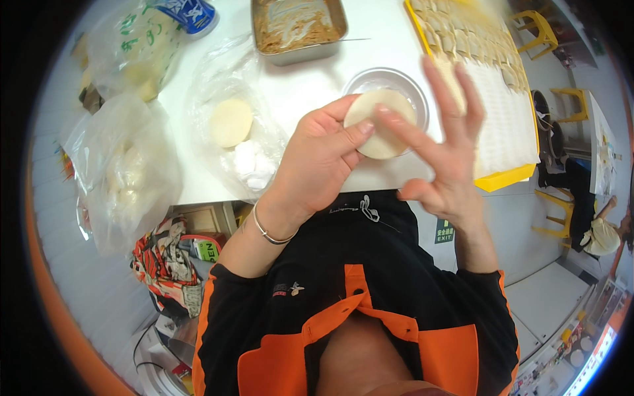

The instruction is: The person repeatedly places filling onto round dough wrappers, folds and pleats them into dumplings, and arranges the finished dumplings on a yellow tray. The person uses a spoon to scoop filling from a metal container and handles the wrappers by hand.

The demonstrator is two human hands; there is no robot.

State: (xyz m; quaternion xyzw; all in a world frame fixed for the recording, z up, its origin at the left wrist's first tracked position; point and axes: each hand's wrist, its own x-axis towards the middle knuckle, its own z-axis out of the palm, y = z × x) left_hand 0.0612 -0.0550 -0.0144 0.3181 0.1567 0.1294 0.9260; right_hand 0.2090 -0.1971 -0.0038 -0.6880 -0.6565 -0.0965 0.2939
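Observation:
My left hand (317, 153) holds a round, pale dumpling wrapper (389, 141) at its left side, thumb on top and fingers beneath. One finger of my right hand (448, 163) reaches over the wrapper; whether it touches cannot be told. The other right fingers are spread, blurred and grip nothing. Below the wrapper stands a white round bowl (421, 96), partly hidden. More round wrappers (231, 123) lie on a clear plastic bag (210, 74), beside crumpled white material (252, 164). Beyond them, a metal pan (299, 59) holds brownish filling (277, 42) with a thin handle sticking out.
At right, a yellow-edged tray (505, 180) carries rows of folded dumplings (463, 42). Plastic bags with pale contents (131, 171) sit at the table's left edge, near a blue cup (190, 17). Yellow stools (554, 213) and a seated person (599, 237) are farther right.

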